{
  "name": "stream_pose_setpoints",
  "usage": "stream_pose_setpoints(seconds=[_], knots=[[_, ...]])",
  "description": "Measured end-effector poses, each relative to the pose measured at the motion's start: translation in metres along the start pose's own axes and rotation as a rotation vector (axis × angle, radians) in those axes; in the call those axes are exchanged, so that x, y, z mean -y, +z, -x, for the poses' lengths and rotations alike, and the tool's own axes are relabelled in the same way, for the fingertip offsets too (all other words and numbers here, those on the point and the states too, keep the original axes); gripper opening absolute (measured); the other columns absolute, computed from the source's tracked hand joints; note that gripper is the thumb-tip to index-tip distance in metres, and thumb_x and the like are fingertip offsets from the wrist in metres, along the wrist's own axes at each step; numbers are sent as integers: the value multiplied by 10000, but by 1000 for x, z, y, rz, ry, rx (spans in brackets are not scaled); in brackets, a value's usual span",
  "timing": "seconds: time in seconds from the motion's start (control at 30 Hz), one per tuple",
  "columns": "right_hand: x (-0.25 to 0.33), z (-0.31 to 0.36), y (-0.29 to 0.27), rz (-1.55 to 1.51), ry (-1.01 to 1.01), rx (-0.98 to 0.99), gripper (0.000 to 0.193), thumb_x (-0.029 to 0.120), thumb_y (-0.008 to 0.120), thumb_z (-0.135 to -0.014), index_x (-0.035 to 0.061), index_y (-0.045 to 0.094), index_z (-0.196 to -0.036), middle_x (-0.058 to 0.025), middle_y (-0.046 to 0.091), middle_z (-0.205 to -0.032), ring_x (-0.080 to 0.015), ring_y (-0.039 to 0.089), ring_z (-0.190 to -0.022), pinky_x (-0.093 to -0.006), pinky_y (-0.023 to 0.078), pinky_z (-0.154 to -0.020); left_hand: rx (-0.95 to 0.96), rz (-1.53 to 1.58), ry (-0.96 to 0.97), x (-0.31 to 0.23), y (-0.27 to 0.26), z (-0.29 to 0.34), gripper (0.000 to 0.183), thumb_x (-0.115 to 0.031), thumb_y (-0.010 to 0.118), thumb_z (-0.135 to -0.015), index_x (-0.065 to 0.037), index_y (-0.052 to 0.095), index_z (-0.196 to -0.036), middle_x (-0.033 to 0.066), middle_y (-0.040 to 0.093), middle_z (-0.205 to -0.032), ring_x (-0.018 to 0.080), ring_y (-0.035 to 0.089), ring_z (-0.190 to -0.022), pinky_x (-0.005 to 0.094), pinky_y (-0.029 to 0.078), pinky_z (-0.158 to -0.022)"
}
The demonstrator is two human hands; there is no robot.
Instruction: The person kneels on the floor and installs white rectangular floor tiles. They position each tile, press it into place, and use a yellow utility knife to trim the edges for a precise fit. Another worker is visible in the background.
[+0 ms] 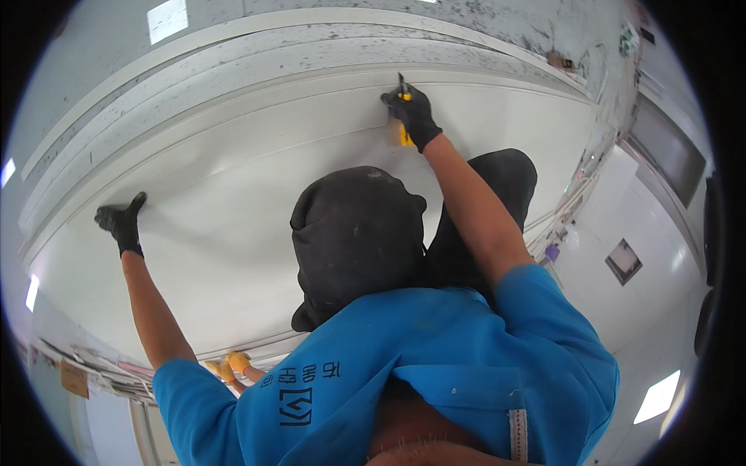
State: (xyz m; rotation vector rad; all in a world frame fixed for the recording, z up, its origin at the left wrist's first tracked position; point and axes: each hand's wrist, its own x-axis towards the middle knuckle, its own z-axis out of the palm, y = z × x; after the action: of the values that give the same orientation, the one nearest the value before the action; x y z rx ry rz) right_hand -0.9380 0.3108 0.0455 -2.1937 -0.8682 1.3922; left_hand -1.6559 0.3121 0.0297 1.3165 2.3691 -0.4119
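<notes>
A large white panel (225,256) spreads beneath me, and my dark-clothed knees (357,233) rest on it. My right hand (414,115), in a black glove, is closed round a yellow utility knife (406,137) near the panel's far edge. A dark, narrow tip sticks up beyond the fingers; the rest of the tool is partly hidden by the glove. Toward the panel's left end, my gloved left hand (123,223) lies with its thumb spread away from the fingers and holds nothing.
Beyond the panel's ridged far edge runs a long white strip (311,19) on a dark-speckled surface. Another person's orange-gloved hands (235,363) are at the near edge. A brown box (74,379) stands at lower left, and a small purple thing (552,252) lies at right.
</notes>
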Motion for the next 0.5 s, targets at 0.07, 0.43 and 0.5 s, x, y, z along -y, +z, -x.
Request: stream_pose_setpoints(seconds=[0.07, 0.43, 0.5], knots=[[0, 1, -1, 45, -14, -39, 240, 248, 822, -784, 76, 656, -804, -31, 659, -697, -144, 610, -632, -307, 497, -629, 32, 108, -29, -17, -2, 2, 1489, -677, 860, -572, 163, 55, -1501, 377, 48, -1579, 471, -19, -1496, 529, 70, -1221], [23, -19, -44, 571, -204, -65, 368, 414, 774, -800, 69, 670, -879, -119, 707, -833, -288, 671, -794, -409, 520, -747, -32, 7, -116, 3, 32, -41, 1590, -746, 855, -492, 164, 26, -1498, 445, 11, -1541, 540, -14, -1474, 584, 70, -1201], [56, -25, -113, 808, -386, -64, 400, 435, 761, -810, 66, 678, -939, -133, 712, -881, -297, 675, -834, -409, 523, -770, -13, -2, -118, 0, 39, -44, 1600, -748, 854, -489, 147, 4, -1506, 434, -23, -1549, 541, -43, -1474, 590, 59, -1198]])
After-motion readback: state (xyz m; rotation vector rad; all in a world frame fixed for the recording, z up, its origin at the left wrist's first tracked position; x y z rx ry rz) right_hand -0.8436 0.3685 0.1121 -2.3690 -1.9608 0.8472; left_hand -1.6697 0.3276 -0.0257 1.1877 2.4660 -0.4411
